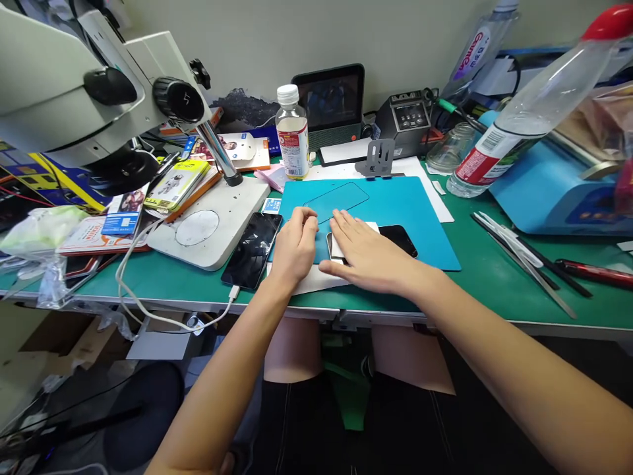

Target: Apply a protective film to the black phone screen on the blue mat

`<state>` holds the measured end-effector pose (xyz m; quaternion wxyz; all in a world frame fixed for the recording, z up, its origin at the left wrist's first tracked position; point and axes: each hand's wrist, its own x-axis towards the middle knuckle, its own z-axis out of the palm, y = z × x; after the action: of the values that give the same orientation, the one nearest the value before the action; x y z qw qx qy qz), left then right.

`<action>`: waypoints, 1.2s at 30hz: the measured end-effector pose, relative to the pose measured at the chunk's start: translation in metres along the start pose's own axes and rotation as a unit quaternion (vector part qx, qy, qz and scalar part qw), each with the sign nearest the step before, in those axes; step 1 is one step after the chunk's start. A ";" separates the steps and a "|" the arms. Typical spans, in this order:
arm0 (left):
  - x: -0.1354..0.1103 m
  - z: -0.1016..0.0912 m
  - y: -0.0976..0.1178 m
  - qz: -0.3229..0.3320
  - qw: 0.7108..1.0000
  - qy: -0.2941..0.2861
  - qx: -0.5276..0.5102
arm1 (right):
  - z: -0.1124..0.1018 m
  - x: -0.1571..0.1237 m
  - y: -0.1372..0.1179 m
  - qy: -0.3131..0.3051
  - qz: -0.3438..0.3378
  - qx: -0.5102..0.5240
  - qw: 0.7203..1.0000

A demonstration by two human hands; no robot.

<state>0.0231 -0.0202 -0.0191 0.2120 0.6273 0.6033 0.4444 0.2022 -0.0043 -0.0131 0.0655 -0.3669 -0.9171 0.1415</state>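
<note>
Microscope (54,92) and cabled phone (251,252) crowd left grip (295,247), hold unclear; right grip (368,257) lies flat.

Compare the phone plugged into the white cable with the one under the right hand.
The cabled phone lies beside the blue mat; the other phone lies on it. The cabled phone's screen is uncovered; the right hand partly hides the other phone. Both show dark faces.

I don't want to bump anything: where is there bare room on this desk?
Bare green tabletop lies between the blue mat and the slim tools; the mat's upper right, beyond the black phone, is free too. Left, booklets crowd the microscope base.
</note>
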 end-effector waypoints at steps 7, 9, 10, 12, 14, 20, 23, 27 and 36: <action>0.001 -0.001 0.002 0.015 1.000 -0.013 0.014 | -0.004 -0.023 0.015 0.008 -0.002 -0.026 1.000; 0.001 -0.001 0.004 0.025 0.999 -0.023 0.032 | -0.007 -0.025 0.029 0.007 0.025 -0.027 0.999; 0.001 -0.001 0.004 0.029 0.999 -0.027 0.037 | -0.009 -0.024 0.036 0.003 0.042 -0.028 0.999; 0.001 -0.002 0.005 0.034 0.998 -0.033 0.038 | -0.011 -0.021 0.044 -0.003 0.071 -0.031 0.997; 0.000 -0.002 0.006 0.035 0.998 -0.033 0.033 | -0.011 -0.023 0.045 0.002 0.077 -0.035 0.996; 0.001 0.000 0.004 0.060 0.996 -0.047 0.040 | -0.009 -0.034 0.040 -0.005 0.056 -0.044 0.997; 0.002 0.001 0.003 0.071 0.994 -0.057 0.064 | -0.014 -0.017 0.045 -0.033 0.091 -0.037 0.995; 0.001 0.003 0.001 0.078 0.992 -0.058 0.078 | -0.012 -0.012 0.037 -0.024 0.088 -0.044 0.995; 0.002 -0.001 0.001 0.095 0.992 -0.063 0.051 | -0.003 0.009 0.002 -0.029 0.025 -0.016 0.999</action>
<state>0.0231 -0.0189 -0.0174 0.1736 0.7187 0.5483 0.3908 0.1976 0.0033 -0.0109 0.0297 -0.3865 -0.9112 0.1393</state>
